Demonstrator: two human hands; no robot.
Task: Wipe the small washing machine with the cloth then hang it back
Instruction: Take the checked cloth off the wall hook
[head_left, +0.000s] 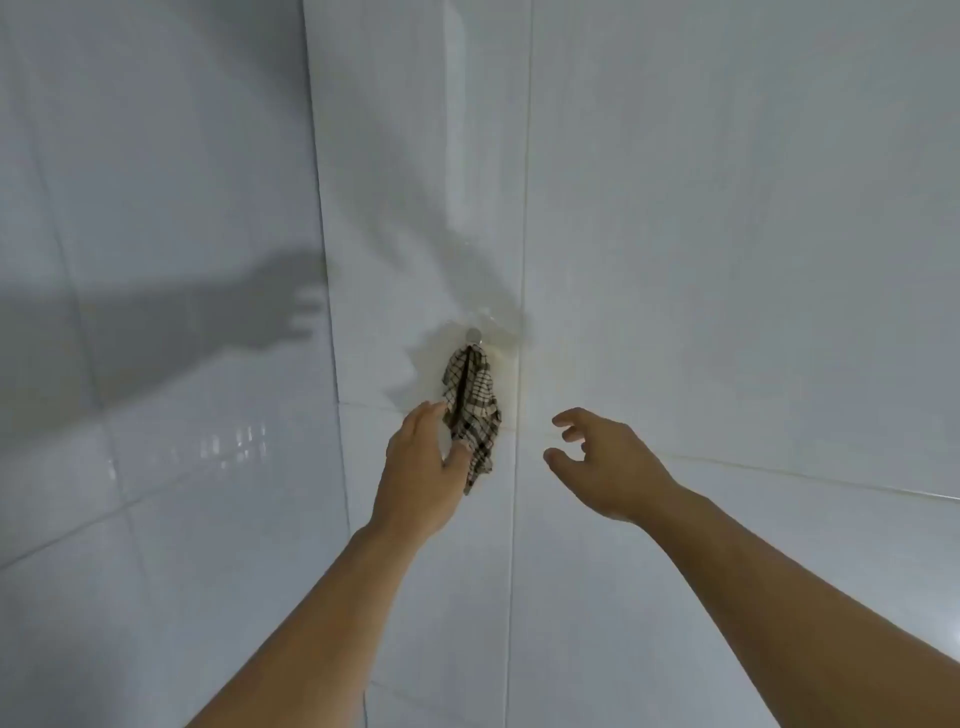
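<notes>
While the cloth (471, 410) hangs from the small hook (474, 335) on the white tiled wall (727, 208), its long axis is seen to run almost straight down, bunched at the top and trailing to a narrow tail below. The left hand (421, 467) is laid against the cloth's left edge, roughly at mid-length; its grip is loosely open, with the fingertips and thumb touching the fabric, but no closed pinch can be made out. The right hand (605, 462) is held well apart from the cloth, off to its right and slightly lower, with fingers curled and spread and nothing held in them.

The left hand is clearly the nearer one, and the cloth lies just to its right and above it, up toward the hook. Whether the cloth is being fetched or has just been hung back cannot be told from this view; the washing machine is not in view. If the cloth is to be taken, it is judged that it must be lifted upward along its own axis to clear the hook rather than pulled sideways.
</notes>
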